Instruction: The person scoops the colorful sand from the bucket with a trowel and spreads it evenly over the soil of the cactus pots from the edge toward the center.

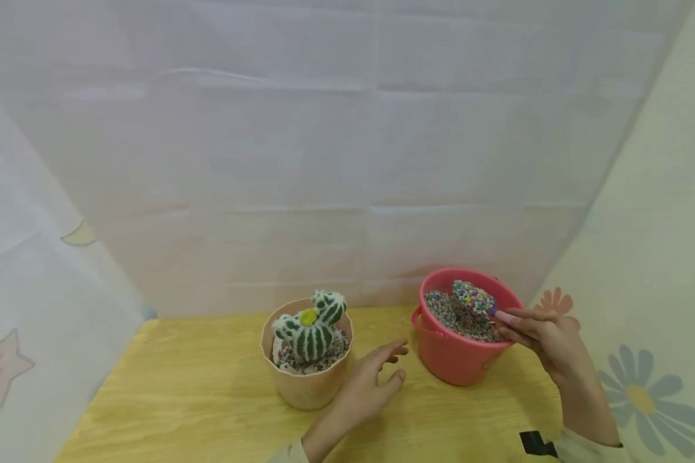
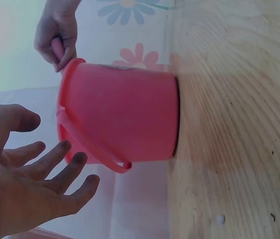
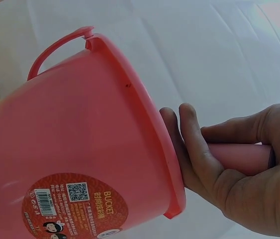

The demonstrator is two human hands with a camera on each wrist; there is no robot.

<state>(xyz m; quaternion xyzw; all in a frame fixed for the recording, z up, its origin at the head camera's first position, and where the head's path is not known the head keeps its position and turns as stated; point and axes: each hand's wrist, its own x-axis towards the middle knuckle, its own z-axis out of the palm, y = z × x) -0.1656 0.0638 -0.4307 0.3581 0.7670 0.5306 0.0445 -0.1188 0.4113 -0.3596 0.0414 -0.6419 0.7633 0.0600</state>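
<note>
Wood table (image 1: 208,386), white sheet behind. R grip (image 1: 541,334) holds scoop (image 1: 475,299); L grip (image 1: 370,379) wide.

A light wooden desk (image 1: 208,392) with visible grain is seen, bounded by pale sheeting at the back and sides. Two containers are stood directly on it: a beige pot (image 1: 307,379) holding a cactus at centre, and a pink bucket (image 1: 457,360) filled with coloured gravel to its right, well apart. A small black item (image 1: 535,442) is noted at the near right edge.

L hand (image 1: 376,376) open, R hand (image 1: 541,334) seemingly gripping
</note>
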